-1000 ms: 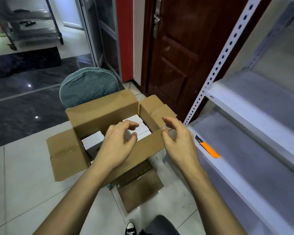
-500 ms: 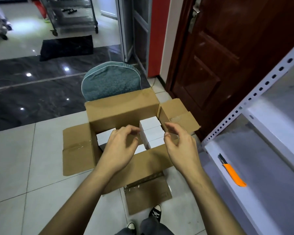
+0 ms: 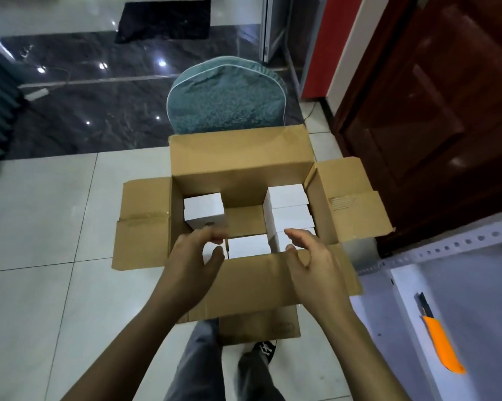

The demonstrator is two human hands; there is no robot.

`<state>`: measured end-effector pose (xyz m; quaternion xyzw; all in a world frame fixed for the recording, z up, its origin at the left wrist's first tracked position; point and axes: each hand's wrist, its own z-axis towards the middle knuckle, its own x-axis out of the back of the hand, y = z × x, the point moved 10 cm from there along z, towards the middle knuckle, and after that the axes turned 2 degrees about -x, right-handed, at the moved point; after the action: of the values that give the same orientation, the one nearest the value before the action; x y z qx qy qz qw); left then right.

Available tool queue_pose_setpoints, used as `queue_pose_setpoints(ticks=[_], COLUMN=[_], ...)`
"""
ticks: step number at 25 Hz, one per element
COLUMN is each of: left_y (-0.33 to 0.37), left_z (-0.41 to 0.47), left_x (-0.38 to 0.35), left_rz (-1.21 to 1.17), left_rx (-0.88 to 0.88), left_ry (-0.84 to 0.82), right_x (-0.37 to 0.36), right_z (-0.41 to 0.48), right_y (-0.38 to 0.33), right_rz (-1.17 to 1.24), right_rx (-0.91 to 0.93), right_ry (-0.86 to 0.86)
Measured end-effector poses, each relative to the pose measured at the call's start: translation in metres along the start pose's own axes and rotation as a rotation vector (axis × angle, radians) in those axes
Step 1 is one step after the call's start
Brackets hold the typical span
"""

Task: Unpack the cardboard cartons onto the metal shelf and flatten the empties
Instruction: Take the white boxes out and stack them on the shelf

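Observation:
An open cardboard carton (image 3: 238, 157) stands on the tiled floor with all its flaps spread. Inside lie several small white boxes: one (image 3: 204, 209) at the left, a row (image 3: 288, 211) along the right wall and one (image 3: 248, 246) at the near side. My left hand (image 3: 194, 256) hovers over the near left corner with fingers loosely curved and holds nothing. My right hand (image 3: 310, 259) hovers over the near right corner, fingers relaxed and empty. The white metal shelf (image 3: 475, 285) is at the lower right.
An orange utility knife (image 3: 439, 342) lies on the shelf. A teal cushioned chair (image 3: 226, 96) stands right behind the carton. A dark wooden door (image 3: 432, 96) is at the right. A flat piece of cardboard (image 3: 258, 325) lies under the near flap, by my shoes.
The view has swung left and down, so the carton is now centred and the shelf sits at the lower right. Both hands have dropped closer to the white boxes, still empty.

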<state>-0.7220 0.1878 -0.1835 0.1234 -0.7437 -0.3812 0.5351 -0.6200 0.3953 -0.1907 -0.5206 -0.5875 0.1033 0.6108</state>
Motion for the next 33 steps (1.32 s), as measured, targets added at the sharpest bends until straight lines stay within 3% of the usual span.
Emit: queue_pose_setpoints(ticks=[12, 26, 33], left_y=[-0.112, -0.178, -0.188], left_z=[0.067, 0.109, 0.131], left_x=[-0.071, -0.106, -0.106], left_rz=[0.031, 0.037, 0.015], left_rx=[0.138, 0.185, 0.177], left_ry=[-0.078, -0.12, -0.131], right_x=[-0.076, -0.229, -0.265], right_z=[0.074, 0.156, 0.18], right_y=[0.071, 0.126, 0.14], right_rz=[-0.125, -0.647, -0.896], right_rx=[-0.073, 0.113, 0.209], right_ry=[-0.085, -0.832, -0.984])
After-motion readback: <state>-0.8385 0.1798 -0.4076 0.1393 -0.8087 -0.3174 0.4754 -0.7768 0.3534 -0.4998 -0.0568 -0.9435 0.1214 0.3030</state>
